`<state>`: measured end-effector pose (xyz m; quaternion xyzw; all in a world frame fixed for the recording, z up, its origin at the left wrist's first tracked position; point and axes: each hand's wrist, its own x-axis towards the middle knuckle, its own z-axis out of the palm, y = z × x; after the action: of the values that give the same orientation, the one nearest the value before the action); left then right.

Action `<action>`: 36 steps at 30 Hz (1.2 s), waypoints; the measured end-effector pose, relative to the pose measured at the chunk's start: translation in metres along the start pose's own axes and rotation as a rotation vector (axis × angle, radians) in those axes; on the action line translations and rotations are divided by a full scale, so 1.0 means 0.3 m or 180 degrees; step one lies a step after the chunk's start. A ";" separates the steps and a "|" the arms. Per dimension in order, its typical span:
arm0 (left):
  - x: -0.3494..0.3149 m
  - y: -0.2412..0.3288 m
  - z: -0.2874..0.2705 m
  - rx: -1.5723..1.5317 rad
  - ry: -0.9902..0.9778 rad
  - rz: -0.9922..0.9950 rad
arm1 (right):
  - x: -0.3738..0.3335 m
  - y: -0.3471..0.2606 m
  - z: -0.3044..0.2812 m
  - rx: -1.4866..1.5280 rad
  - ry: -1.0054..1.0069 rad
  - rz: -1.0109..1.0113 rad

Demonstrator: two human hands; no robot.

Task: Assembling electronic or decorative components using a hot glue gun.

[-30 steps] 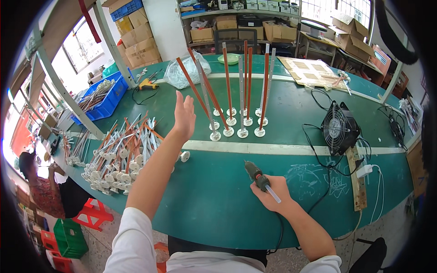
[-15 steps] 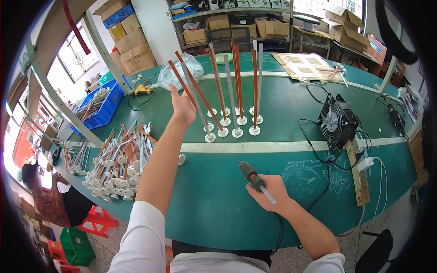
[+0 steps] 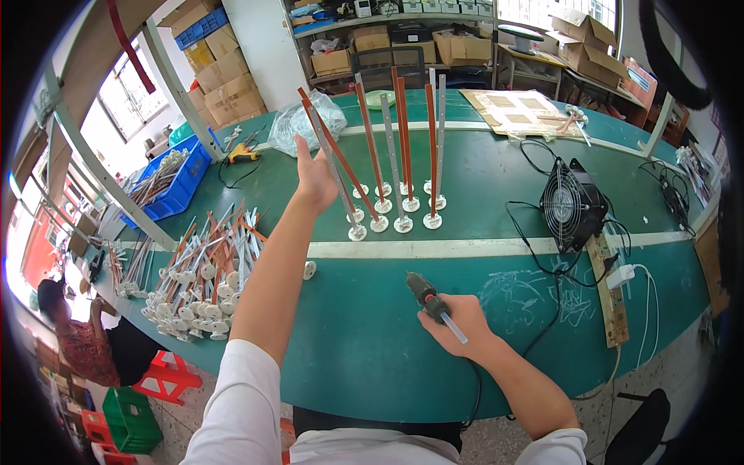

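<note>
Rightward, fan (image 3: 564, 205); right hand (image 3: 467, 322) holds glue gun (image 3: 425, 293) — strips (image 3: 394, 163) crowd left hand (image 3: 315, 183) (grip unclear).

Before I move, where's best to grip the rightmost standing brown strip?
Likely low on the brown strip, just above its round white base, from the near side: it's slim, roughly upright, at the cluster's front, with a grey strip close behind.

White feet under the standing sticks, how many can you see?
12 white feet: four nearest, four in the middle, four behind, all right of the left hand. Others may be hidden.
</note>
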<state>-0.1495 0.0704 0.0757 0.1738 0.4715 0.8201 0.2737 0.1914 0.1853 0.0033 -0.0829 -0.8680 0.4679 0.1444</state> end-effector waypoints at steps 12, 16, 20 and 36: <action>-0.041 0.069 -0.170 0.0613 0.0710 0.0194 | -0.006 -0.006 -0.002 0.0033 -0.0032 0.0022; -0.154 0.180 -0.350 0.1717 0.1485 0.0216 | -0.003 -0.008 -0.001 0.0012 -0.0057 -0.0012; -0.311 0.168 -0.427 0.4673 0.0599 0.0175 | -0.003 0.002 -0.005 -0.0068 -0.0012 0.0009; -0.291 0.016 -0.094 0.5729 -0.0226 0.1754 | -0.005 -0.006 0.005 -0.0162 0.0019 -0.0086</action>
<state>-0.0972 -0.0042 0.0637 0.4503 0.8616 0.1775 -0.1529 0.1922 0.1826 0.0039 -0.0763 -0.8802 0.4434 0.1510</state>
